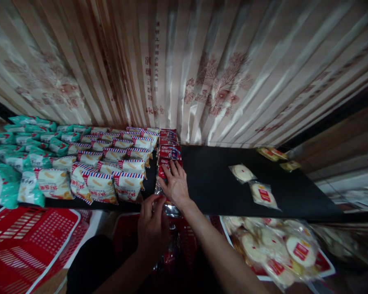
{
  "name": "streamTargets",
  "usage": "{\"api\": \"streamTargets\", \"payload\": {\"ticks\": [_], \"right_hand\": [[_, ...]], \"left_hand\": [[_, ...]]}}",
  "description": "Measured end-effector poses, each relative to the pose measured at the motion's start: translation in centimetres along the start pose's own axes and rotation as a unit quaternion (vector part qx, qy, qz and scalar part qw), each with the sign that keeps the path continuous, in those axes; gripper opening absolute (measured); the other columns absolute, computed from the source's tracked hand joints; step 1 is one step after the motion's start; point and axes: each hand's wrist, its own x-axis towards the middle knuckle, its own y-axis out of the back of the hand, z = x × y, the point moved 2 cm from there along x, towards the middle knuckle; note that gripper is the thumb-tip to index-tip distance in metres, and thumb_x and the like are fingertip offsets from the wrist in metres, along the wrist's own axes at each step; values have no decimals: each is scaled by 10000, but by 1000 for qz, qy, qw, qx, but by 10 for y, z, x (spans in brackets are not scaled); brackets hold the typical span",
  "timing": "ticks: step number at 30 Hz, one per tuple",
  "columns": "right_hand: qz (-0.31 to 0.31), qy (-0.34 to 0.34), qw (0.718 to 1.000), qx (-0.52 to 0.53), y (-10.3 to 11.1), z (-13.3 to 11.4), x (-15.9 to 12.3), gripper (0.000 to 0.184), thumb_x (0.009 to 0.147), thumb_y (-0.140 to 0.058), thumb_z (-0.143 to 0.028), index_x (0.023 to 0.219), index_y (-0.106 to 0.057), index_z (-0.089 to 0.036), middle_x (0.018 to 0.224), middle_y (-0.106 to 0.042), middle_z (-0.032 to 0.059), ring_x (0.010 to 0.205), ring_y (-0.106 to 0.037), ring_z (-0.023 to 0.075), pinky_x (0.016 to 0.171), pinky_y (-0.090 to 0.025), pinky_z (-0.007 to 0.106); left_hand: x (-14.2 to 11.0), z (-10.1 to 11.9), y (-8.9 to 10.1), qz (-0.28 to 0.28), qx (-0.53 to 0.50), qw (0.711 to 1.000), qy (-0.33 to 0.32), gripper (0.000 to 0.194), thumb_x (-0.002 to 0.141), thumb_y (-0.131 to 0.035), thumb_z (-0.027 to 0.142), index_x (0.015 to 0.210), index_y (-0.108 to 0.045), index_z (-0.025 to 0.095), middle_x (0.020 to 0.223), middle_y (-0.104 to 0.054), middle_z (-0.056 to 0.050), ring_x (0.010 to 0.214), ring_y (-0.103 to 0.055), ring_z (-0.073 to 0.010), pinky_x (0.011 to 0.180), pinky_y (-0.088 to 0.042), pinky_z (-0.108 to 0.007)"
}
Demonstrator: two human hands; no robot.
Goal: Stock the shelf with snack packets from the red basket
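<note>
A narrow row of red snack packets runs front to back on the black tabletop, each overlapping its neighbour. My right hand lies over the near part of this row, fingers spread and pressing on the packets. Close to the table's front edge, my left hand has its fingers curled together beside the row's near end. A bit of red shows at its fingertips, but what they pinch is hidden and blurred. Silvery packet ends stick out beneath my right wrist.
White striped snack bags stand in rows on the left, with teal bags beyond. Round wrapped cakes and yellow packets lie right. Below are a red basket and a basket of wrapped cakes. A curtain hangs behind.
</note>
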Motion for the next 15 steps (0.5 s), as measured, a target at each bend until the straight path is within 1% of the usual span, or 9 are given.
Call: {"api": "streamTargets", "payload": {"ticks": [2,4,5,8,9,11,13,15], "right_hand": [[-3,-3,1000,-2,1,1,0,500,866,-483,-463,1285,-531,-194,1434,-389,156,1348,-256,324,1053,-257,503],[-12,-2,1000,-4,1,2,0,472,867,-492,-427,1284,-531,-209,1440,-385,143,1351,-253,320,1050,-259,498],[-19,0,1000,-5,0,2,0,450,870,-493,-392,1283,-532,-217,1443,-383,133,1353,-254,315,1050,-261,491],[-34,-4,999,-8,-3,4,0,412,884,-445,-275,1278,-534,-194,1431,-407,118,1352,-267,288,1060,-260,460],[-33,-9,999,-7,-5,5,0,420,884,-428,-254,1283,-526,-168,1417,-426,125,1351,-270,280,1065,-257,451],[-24,-15,1000,-4,-6,6,-1,468,869,-436,-251,1314,-486,-115,1389,-455,147,1350,-270,281,1073,-249,448],[-14,-17,1000,-2,-7,5,-2,546,832,-486,-269,1348,-440,-95,1387,-453,163,1352,-261,302,1074,-240,462],[-11,-14,1000,1,-5,4,-2,598,800,-520,-276,1361,-421,-96,1399,-438,163,1351,-255,323,1074,-232,474]], "left_hand": [[9,4,-3,12,-21,998,-53,363,879,-372,166,1211,-518,158,1217,-519,-129,1163,-475,-222,984,-424,-423],[26,6,-9,20,-50,996,-71,381,894,-342,162,1252,-474,149,1267,-516,-124,1226,-433,-209,1024,-396,-418],[38,7,-13,17,-64,996,-66,375,903,-340,178,1253,-473,154,1278,-520,-114,1245,-419,-199,1042,-382,-413],[79,5,-27,-14,-86,996,-16,371,907,-341,221,1230,-507,142,1281,-546,-103,1278,-397,-193,1077,-353,-411],[92,5,-32,-32,-87,996,-8,360,900,-343,216,1192,-544,151,1263,-565,-96,1266,-415,-192,1083,-347,-408],[113,2,-40,-49,-85,995,8,331,889,-360,226,1100,-606,158,1235,-590,-103,1233,-457,-209,1089,-335,-421],[126,-4,-48,-72,-99,991,56,337,897,-348,247,1089,-611,160,1181,-626,-112,1160,-529,-214,1058,-376,-423],[131,-11,-53,-84,-117,983,112,378,914,-319,282,1145,-577,131,1201,-615,-135,1143,-549,-220,1043,-390,-425]]}}
